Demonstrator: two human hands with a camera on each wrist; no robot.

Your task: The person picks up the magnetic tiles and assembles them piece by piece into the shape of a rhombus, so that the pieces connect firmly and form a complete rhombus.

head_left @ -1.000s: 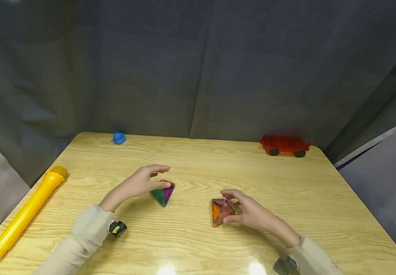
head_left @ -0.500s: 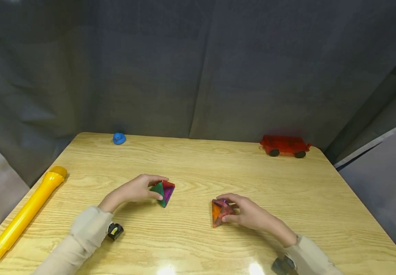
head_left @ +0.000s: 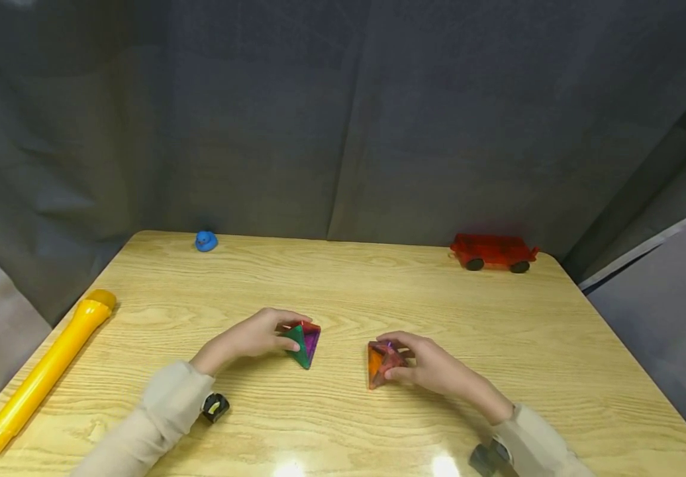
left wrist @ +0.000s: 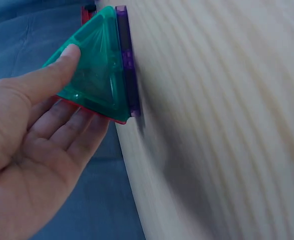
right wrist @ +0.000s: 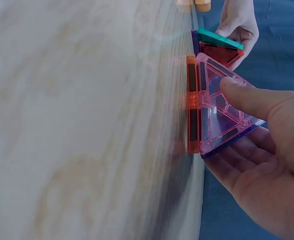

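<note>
My left hand (head_left: 262, 333) grips a small pyramid of magnetic tiles (left wrist: 96, 70), thumb on its green triangle and fingers behind the red one. A purple tile (left wrist: 127, 60) lies along the side facing the wooden table. To the right, my right hand (head_left: 432, 363) pinches a second magnetic-tile pyramid (right wrist: 222, 107). Its thumb presses a clear pink triangle, with the fingers under a blue-purple one. An orange tile (right wrist: 193, 105) forms the side toward the tabletop. A gap separates the two pyramids in the head view. Whether either touches the table I cannot tell.
A yellow microphone-shaped tube (head_left: 51, 371) lies along the table's left side. At the back left edge sits a blue rubber duck (head_left: 206, 241). A red toy wagon (head_left: 493, 253) with black wheels stands at the back right. Dark curtains (head_left: 343, 119) surround the table (head_left: 343, 285).
My left hand has closed around the green, red and purple pyramid and moved it to the right, toward the other one. My right hand has tightened on its pyramid, almost in place.
</note>
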